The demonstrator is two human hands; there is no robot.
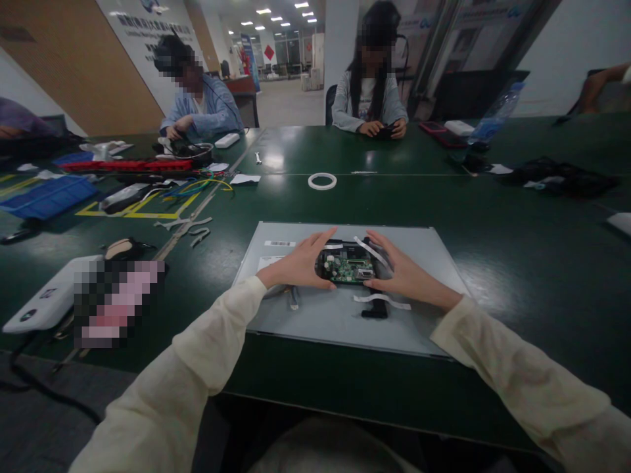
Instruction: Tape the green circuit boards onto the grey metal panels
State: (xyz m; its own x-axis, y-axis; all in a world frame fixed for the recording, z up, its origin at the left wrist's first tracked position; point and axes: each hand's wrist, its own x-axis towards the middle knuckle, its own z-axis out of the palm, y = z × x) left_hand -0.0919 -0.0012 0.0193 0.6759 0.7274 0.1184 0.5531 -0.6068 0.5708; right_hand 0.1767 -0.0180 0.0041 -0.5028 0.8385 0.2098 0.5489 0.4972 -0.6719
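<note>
Circuit board unit (349,268): centre of frame, over grey panel (315,320), green components face up. Left hand (298,263) and right hand (411,276) cup opposite ends, fingers spread, thumbs at lower edge, presumably to steady it evenly while leaving components uncovered. Whether clasped firmly or lightly touched, cannot tell. Panel lies flat on dark green table (542,276), probably as stable base. White strip (394,302) crosses black bracket (377,314) below, perhaps pinning it.

Dk green table (537,276); grey panel (320,323) nr front edge, wh ring (322,187) beyond, blue tray (64,192) at L.
</note>
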